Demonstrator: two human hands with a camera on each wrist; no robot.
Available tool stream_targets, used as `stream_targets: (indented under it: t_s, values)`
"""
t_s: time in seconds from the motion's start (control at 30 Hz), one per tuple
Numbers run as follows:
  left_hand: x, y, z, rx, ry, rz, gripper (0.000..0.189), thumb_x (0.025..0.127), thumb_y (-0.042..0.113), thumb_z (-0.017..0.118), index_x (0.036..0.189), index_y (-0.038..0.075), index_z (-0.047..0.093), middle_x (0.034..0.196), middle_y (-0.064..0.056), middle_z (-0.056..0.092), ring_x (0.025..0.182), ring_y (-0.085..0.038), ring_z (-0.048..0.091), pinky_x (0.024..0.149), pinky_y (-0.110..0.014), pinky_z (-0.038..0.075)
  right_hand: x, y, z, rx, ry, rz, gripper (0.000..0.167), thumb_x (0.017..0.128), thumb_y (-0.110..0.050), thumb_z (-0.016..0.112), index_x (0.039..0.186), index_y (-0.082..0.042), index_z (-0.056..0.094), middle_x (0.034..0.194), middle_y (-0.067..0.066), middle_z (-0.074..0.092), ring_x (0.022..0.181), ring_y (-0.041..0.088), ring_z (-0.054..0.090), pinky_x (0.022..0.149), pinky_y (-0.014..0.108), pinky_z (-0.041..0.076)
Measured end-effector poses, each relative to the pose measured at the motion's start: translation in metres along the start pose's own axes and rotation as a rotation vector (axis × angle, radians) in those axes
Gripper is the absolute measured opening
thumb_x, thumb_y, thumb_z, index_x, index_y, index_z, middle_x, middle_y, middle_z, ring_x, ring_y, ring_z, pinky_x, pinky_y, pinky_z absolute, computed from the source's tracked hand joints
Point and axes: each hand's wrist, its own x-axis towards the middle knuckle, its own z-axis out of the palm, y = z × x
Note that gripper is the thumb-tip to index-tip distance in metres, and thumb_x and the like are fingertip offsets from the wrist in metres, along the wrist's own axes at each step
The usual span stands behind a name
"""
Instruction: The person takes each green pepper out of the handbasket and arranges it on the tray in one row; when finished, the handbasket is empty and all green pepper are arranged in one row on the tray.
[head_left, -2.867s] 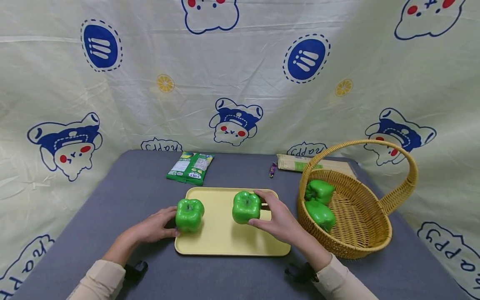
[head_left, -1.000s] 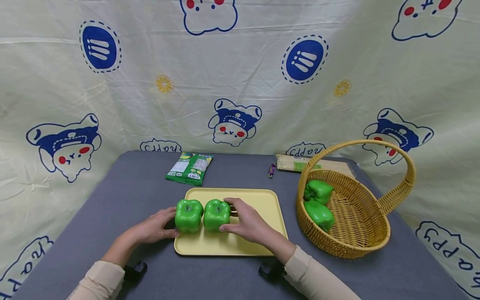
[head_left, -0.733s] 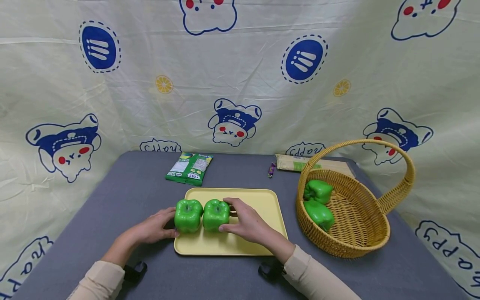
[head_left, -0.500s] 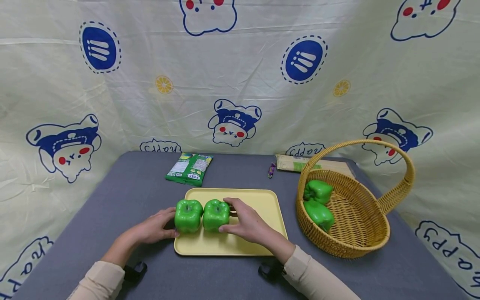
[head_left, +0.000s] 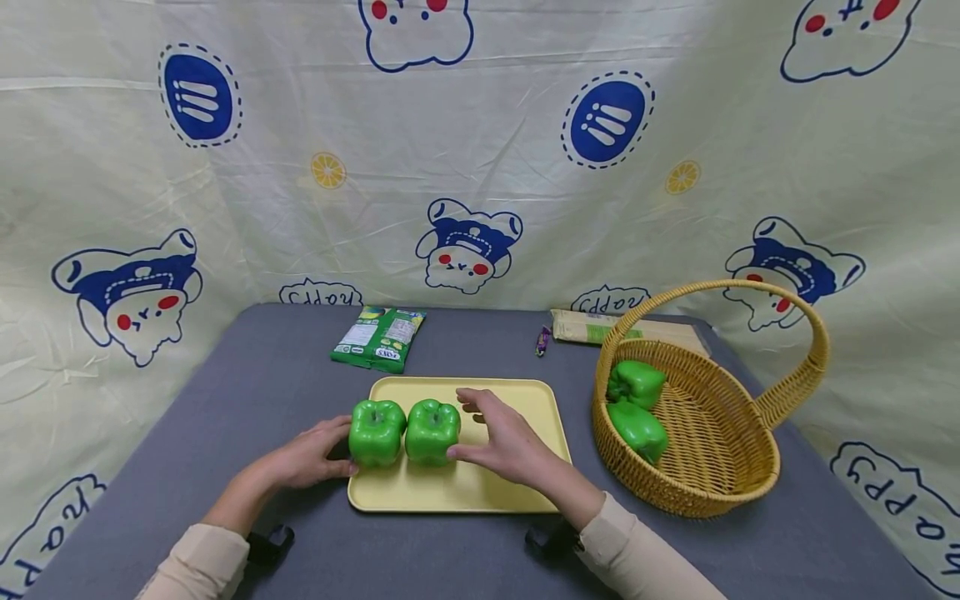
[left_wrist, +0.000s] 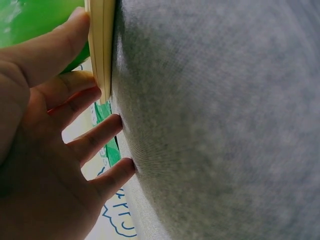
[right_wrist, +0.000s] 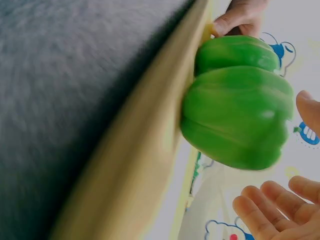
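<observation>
Two glossy green bell peppers stand side by side on the left half of a pale yellow tray: the left pepper and the right pepper. My left hand is at the tray's left edge beside the left pepper. In the left wrist view its thumb lies against the tray rim, and its other fingers stretch out spread, fingertips down at the cloth. My right hand is spread over the tray, just right of the right pepper. The right wrist view shows a gap between its fingers and that pepper.
A wicker basket with a tall handle stands to the right, holding two more green peppers. Behind the tray lie a green snack packet, a small purple wrapped item and a beige packet. A printed curtain hangs behind the table.
The right hand brought its pepper leftward across the tray to beside the left pepper, then let go and drew slightly right. The left hand stayed in place.
</observation>
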Motion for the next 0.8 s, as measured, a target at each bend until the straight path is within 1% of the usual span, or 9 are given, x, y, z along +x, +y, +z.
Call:
stream_targets:
  t_s: [0.13, 0.3, 0.47, 0.63, 0.8]
  values:
    - [0.000, 0.000, 0.000, 0.001, 0.001, -0.002, 0.065, 0.084, 0.028, 0.070, 0.135, -0.004, 0.046, 0.143, -0.025, 0.040, 0.131, -0.046, 0.037, 0.103, -0.063, 0.032, -0.004, 0.000, -0.011, -0.019, 0.041, -0.035, 0.075, 0.076, -0.028, 0.079, 0.138, -0.008, 0.043, 0.132, 0.013, 0.055, 0.117, 0.028, 0.058, 0.096, 0.041, 0.049]
    - [0.001, -0.001, 0.000, -0.003, -0.004, -0.005, 0.066, 0.084, 0.029, 0.071, 0.135, -0.004, 0.046, 0.143, -0.025, 0.040, 0.131, -0.047, 0.036, 0.103, -0.063, 0.032, -0.012, 0.000, -0.027, -0.074, 0.098, -0.081, 0.073, 0.076, -0.028, 0.079, 0.137, -0.007, 0.045, 0.131, 0.010, 0.056, 0.118, 0.024, 0.056, 0.096, 0.038, 0.049]
    - [0.000, -0.001, 0.001, -0.006, -0.002, -0.006, 0.067, 0.083, 0.029, 0.071, 0.135, -0.003, 0.046, 0.143, -0.025, 0.040, 0.131, -0.047, 0.036, 0.103, -0.063, 0.032, -0.021, 0.001, -0.047, -0.146, 0.140, -0.077, 0.072, 0.076, -0.031, 0.079, 0.137, -0.010, 0.046, 0.131, 0.006, 0.056, 0.117, 0.023, 0.058, 0.093, 0.040, 0.051]
    - [0.001, -0.001, 0.001, -0.003, 0.002, -0.007, 0.065, 0.083, 0.028, 0.071, 0.135, -0.003, 0.047, 0.143, -0.025, 0.041, 0.131, -0.046, 0.036, 0.103, -0.063, 0.032, -0.030, 0.006, -0.063, -0.194, 0.146, -0.056, 0.072, 0.076, -0.035, 0.078, 0.137, -0.013, 0.045, 0.132, 0.006, 0.055, 0.116, 0.024, 0.057, 0.093, 0.042, 0.051]
    - [0.002, -0.002, 0.001, -0.003, 0.002, -0.014, 0.065, 0.083, 0.028, 0.071, 0.134, -0.004, 0.047, 0.143, -0.025, 0.041, 0.131, -0.047, 0.037, 0.103, -0.064, 0.032, -0.039, 0.013, -0.076, -0.227, 0.178, -0.065, 0.072, 0.076, -0.033, 0.078, 0.136, -0.009, 0.047, 0.131, 0.010, 0.055, 0.114, 0.026, 0.057, 0.091, 0.044, 0.051]
